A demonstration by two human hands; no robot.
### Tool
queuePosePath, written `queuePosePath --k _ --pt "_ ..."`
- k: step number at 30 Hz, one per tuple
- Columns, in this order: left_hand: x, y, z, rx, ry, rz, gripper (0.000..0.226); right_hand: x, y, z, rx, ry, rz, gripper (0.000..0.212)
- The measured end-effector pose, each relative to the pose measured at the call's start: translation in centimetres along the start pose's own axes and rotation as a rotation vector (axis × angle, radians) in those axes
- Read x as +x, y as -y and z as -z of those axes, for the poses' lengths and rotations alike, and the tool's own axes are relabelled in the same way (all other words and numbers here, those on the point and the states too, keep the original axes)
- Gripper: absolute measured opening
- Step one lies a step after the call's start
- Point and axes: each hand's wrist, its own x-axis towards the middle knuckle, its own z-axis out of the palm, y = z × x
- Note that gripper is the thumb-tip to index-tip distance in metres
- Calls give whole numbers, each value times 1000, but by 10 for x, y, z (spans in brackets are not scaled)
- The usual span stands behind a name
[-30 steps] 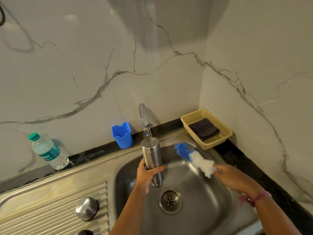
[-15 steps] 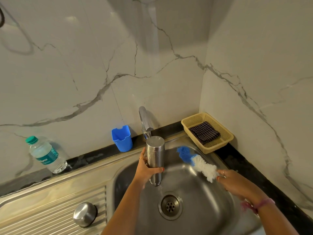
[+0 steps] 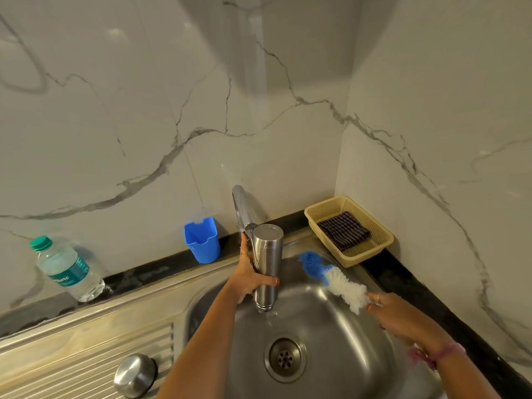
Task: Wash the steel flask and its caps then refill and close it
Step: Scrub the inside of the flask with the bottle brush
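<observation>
My left hand point(image 3: 247, 279) grips the steel flask point(image 3: 267, 257) upside down over the sink basin point(image 3: 339, 335), its closed base up beside the tap point(image 3: 243, 210). Water runs from the flask's mouth down toward the drain point(image 3: 285, 357). My right hand point(image 3: 394, 313) holds the handle of a bottle brush point(image 3: 334, 279) with a blue tip and white bristles, pointing up and left above the basin. A round steel cap point(image 3: 134, 375) lies on the ribbed drainboard point(image 3: 72, 367) at lower left.
A plastic water bottle point(image 3: 66, 270) with a green lid stands on the black counter ledge at left. A blue plastic cup point(image 3: 203, 240) sits left of the tap. A yellow basket point(image 3: 380, 234) holding a dark checked cloth point(image 3: 344, 230) fills the back right corner.
My left hand has shifted the inverted flask a little to the right of the tap spout, and water now pours from its mouth. The brush has stayed about where it was.
</observation>
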Motion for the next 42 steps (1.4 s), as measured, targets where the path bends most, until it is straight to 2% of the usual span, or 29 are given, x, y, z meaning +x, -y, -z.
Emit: queuePosePath --k 8,13,18,28,35,40,42 --pt "6 8 3 -23 -27 -23 151 2 -8 1 0 -6 -6 43" --pt "11 9 9 -29 -42 15 140 8 -10 2 -27 -18 -14 44" --pt "14 5 8 0 -44 37 141 13 -11 2 -11 -13 2 42" --pt "4 14 -1 27 -72 -48 137 14 -11 -4 -19 8 6 51" --pt "-30 36 -8 66 -236 -17 99 2 -6 -3 -78 38 127 46" --pt "-60 48 -12 48 -343 -5 90 2 -5 -10 -117 68 128 46" --pt "-71 50 -14 17 -385 -2 96 2 -5 -15 -128 86 148 47"
